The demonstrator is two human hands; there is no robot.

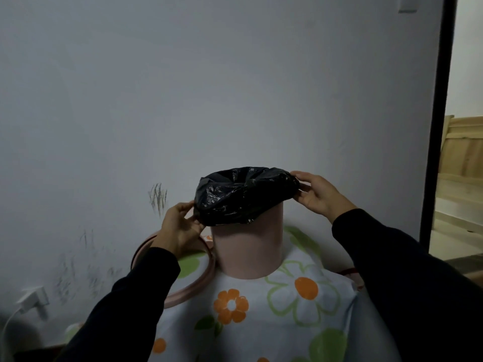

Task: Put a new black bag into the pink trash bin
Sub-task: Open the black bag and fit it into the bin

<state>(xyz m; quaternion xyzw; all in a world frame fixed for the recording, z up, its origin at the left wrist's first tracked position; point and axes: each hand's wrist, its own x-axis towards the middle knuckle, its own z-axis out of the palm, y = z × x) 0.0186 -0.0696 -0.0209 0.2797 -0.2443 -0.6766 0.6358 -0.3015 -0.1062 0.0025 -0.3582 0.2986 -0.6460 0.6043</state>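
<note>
Fingers of my left hand [180, 226] pinch the near left edge of the black bag [243, 194], thumb and fingertips closed on the plastic just under the fold. My right hand [318, 194] grips the far right edge the same way, thumb below and fingers over the top. Both sleeves are dark.

Between the hands the bag is spread across the mouth of the pink trash bin [248, 249]. Its edge is turned down over the rim and hangs part-way down the outside, while the middle sags into the opening in crumpled folds. I cannot see what lies deeper inside the bin.

The bin stands upright on a worktop covered by a flowered cloth [287, 309] with orange and green blooms. A pink ring [193, 291] lies flat on the cloth just left of the bin, partly under my left wrist.

Behind is a pale wall with dark scuff marks [158, 197]. Low on the left a white plug [34, 301] sits in the wall. On the right, past a dark door frame [439, 126], are wooden boards [465, 152].
</note>
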